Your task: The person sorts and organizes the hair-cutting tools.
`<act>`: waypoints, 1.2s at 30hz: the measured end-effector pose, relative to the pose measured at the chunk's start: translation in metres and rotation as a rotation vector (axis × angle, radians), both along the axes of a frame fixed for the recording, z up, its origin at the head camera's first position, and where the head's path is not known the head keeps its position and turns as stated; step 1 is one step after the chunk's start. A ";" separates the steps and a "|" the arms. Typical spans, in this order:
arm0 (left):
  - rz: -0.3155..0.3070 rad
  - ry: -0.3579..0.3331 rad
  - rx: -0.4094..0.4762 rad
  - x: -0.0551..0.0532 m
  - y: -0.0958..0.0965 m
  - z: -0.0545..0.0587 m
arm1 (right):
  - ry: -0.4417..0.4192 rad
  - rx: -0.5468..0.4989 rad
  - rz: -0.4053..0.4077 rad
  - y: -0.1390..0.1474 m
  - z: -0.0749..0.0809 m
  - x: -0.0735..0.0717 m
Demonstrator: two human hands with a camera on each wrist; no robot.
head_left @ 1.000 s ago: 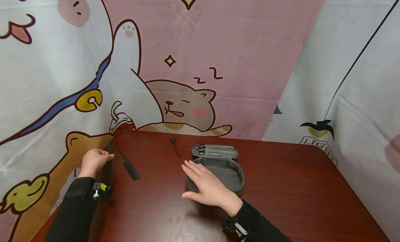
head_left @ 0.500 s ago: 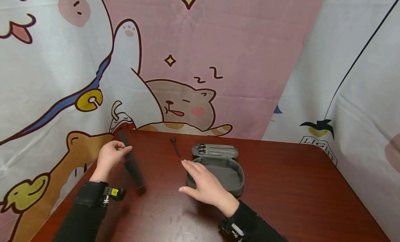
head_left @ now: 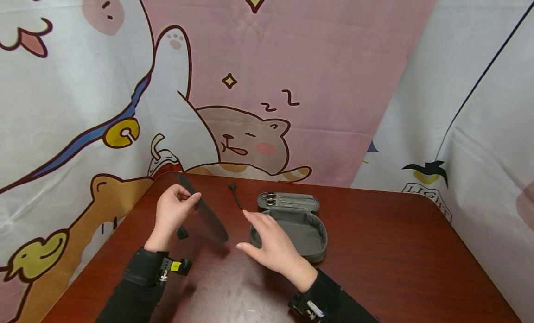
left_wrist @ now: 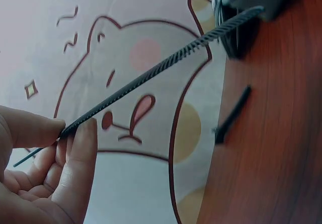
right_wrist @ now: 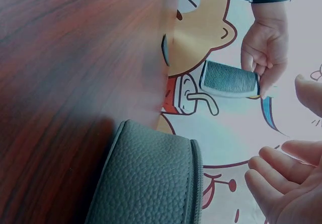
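My left hand point(head_left: 172, 214) pinches a dark comb point(head_left: 212, 222) near one end between thumb and fingers. The comb is raised over the table and slants down to the right; in the right wrist view its fine teeth point(right_wrist: 226, 79) show clearly. Fingers spread, my right hand point(head_left: 277, 249) is held beside the left part of a grey zip case point(head_left: 320, 254) and holds nothing. The case stands unzipped, its lid laid back with small scissors point(head_left: 270, 198) and slim tools in it. Its main compartment is partly hidden behind the right hand.
A small dark forked tool point(head_left: 236, 198) lies on the brown table point(head_left: 396, 249), left of the case. Behind the left hand, the end of a dark flat-bladed tool point(head_left: 182, 232) shows. A printed cloth point(head_left: 333, 82) hangs beyond the table's back edge.
My left hand has carried the comb from the table's left edge rightward toward the case, passing over the flat-bladed tool. The right hand has shifted slightly left, its fingers still spread.
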State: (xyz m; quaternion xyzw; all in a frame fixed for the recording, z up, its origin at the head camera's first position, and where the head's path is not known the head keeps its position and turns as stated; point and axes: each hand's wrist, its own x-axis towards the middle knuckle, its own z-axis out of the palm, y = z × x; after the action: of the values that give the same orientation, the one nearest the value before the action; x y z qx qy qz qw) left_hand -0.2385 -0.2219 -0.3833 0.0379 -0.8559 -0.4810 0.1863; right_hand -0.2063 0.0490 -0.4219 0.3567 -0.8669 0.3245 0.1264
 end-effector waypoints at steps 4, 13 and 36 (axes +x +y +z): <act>-0.041 0.015 0.064 0.004 0.015 0.000 | 0.020 -0.031 -0.008 -0.001 0.002 0.000; -0.055 0.109 0.010 0.015 0.043 -0.002 | 0.111 -0.115 -0.040 -0.005 0.009 0.000; -0.115 0.312 0.165 0.027 0.089 -0.006 | 0.296 -0.053 -0.201 -0.014 0.011 0.001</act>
State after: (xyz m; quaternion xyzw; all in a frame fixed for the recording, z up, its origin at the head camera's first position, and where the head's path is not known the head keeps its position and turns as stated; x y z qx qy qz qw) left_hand -0.2111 -0.1328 -0.3889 -0.0710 -0.7749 -0.5596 0.2851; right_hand -0.2056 0.0349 -0.4105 0.3088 -0.8612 0.2769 0.2938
